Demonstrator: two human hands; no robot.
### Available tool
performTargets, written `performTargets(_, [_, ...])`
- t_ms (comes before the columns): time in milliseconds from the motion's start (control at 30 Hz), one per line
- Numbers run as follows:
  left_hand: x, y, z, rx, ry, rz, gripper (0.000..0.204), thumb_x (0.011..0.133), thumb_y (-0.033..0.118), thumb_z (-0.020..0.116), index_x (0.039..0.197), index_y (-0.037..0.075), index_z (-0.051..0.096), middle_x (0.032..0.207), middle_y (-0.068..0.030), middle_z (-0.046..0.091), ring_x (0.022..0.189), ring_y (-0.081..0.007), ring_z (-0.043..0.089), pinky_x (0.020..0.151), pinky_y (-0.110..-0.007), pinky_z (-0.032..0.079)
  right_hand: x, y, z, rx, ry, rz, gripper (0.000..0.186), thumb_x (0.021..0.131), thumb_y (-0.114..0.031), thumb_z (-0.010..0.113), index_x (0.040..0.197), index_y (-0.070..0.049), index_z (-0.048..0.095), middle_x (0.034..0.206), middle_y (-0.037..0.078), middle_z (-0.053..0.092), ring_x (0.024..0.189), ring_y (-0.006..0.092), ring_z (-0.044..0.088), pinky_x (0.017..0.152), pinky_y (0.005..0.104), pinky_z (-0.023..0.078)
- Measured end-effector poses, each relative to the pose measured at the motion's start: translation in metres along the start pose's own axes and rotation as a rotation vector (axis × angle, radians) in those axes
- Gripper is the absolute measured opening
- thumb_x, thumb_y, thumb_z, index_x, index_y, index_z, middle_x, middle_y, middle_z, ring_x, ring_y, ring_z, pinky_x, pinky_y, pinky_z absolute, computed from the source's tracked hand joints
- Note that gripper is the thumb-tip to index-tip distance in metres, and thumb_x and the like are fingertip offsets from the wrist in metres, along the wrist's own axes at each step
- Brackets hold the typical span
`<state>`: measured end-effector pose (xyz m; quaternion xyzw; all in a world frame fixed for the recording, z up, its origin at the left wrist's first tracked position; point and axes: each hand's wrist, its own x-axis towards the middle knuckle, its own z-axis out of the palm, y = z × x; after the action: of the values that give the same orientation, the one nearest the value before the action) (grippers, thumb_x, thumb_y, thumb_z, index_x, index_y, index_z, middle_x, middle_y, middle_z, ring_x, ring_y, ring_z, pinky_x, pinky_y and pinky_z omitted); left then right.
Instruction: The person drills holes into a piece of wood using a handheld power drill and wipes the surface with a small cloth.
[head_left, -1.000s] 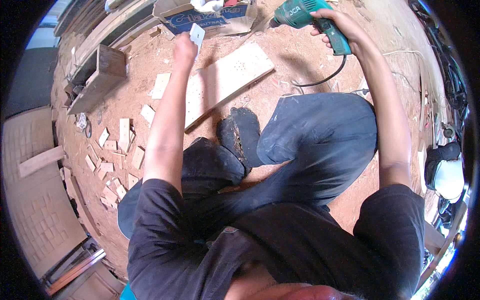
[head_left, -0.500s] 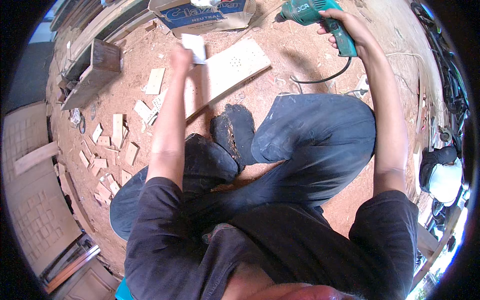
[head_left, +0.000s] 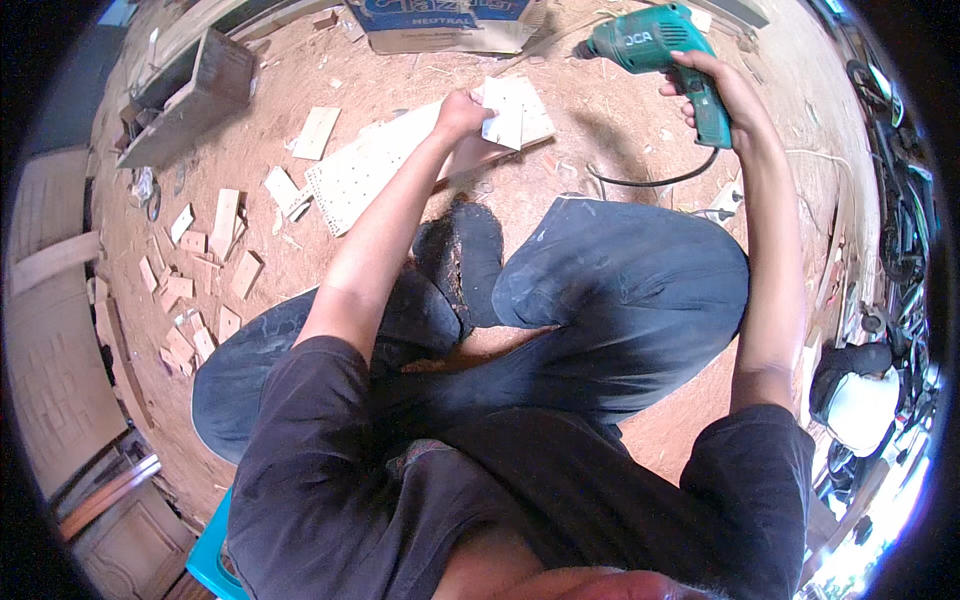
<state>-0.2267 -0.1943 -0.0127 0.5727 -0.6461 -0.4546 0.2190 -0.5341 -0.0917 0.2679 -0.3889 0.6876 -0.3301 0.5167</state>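
My left hand (head_left: 460, 113) grips a small white rectangular piece (head_left: 503, 112) at the right part of a pale plank (head_left: 365, 170) lying on the floor, which has many small holes in it. My right hand (head_left: 725, 100) is closed on the handle of a green corded drill (head_left: 635, 40), held up to the right of the plank with its chuck pointing left. The drill's black cord loops down to the floor. My bent legs in dark trousers (head_left: 620, 280) are below the plank, with a dark foot (head_left: 460, 250) between them.
Small wood offcuts (head_left: 225, 220) are scattered at the left. A wooden box (head_left: 200, 95) stands at the upper left, a cardboard box (head_left: 440, 35) at the top. Wood panels (head_left: 65, 330) line the left edge, dark clutter (head_left: 880, 220) the right. A teal seat (head_left: 210, 550) shows beneath me.
My left hand has moved right along the plank with the white piece. My right hand and the drill have shifted a little right and down.
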Motion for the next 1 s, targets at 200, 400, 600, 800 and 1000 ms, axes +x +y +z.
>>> performTargets(200, [0.011, -0.001, -0.078, 0.366, 0.576, 0.098, 0.027, 0.076, 0.015, 0.074, 0.092, -0.002, 0.063, 0.095, -0.0263, 0.069, 0.085, -0.0373, 0.069, 0.076, -0.045, 0.054, 0.001, 0.013, -0.012, -0.023, 0.084, 0.026, 0.039, 0.087, -0.038, 0.068, 0.103, -0.003, 0.062, 0.081, 0.008, 0.07, 0.049, 0.0081, 0.059, 0.043, 0.0223, 0.051])
performTargets(400, [0.012, -0.008, -0.115, 0.17, 0.369, -0.106, 0.029, 0.074, 0.017, 0.077, 0.093, -0.001, 0.066, 0.089, -0.02, 0.072, 0.084, -0.0289, 0.072, 0.074, -0.041, 0.056, 0.008, 0.004, -0.004, -0.048, 0.031, -0.026, 0.041, 0.086, -0.037, 0.07, 0.107, -0.003, 0.061, 0.081, 0.01, 0.069, 0.053, 0.0081, 0.06, 0.045, 0.0221, 0.052])
performTargets(600, [-0.012, 0.008, 0.025, -0.075, 0.097, -0.047, 0.023, 0.07, 0.019, 0.079, 0.08, 0.001, 0.07, 0.078, -0.0149, 0.072, 0.074, -0.0237, 0.071, 0.069, -0.036, 0.056, 0.003, 0.0, 0.003, -0.012, -0.016, -0.002, 0.039, 0.086, -0.036, 0.07, 0.105, -0.002, 0.062, 0.081, 0.01, 0.068, 0.05, 0.0095, 0.059, 0.045, 0.0232, 0.052])
performTargets(800, [-0.007, -0.025, -0.043, 0.129, 0.233, -0.079, 0.023, 0.07, 0.015, 0.072, 0.084, -0.004, 0.07, 0.083, -0.0245, 0.07, 0.08, -0.0352, 0.071, 0.072, -0.044, 0.055, 0.007, 0.009, -0.008, -0.043, 0.03, 0.047, 0.041, 0.086, -0.037, 0.069, 0.106, -0.002, 0.062, 0.082, 0.011, 0.069, 0.052, 0.0101, 0.06, 0.046, 0.024, 0.052])
performTargets(1000, [0.006, -0.01, -0.147, 0.491, 0.577, -0.026, 0.023, 0.073, 0.015, 0.072, 0.088, -0.002, 0.069, 0.084, -0.0235, 0.071, 0.082, -0.034, 0.071, 0.074, -0.043, 0.056, 0.007, 0.004, -0.005, -0.026, 0.008, 0.021, 0.039, 0.086, -0.037, 0.068, 0.105, -0.003, 0.063, 0.082, 0.01, 0.069, 0.052, 0.0097, 0.06, 0.046, 0.0233, 0.051])
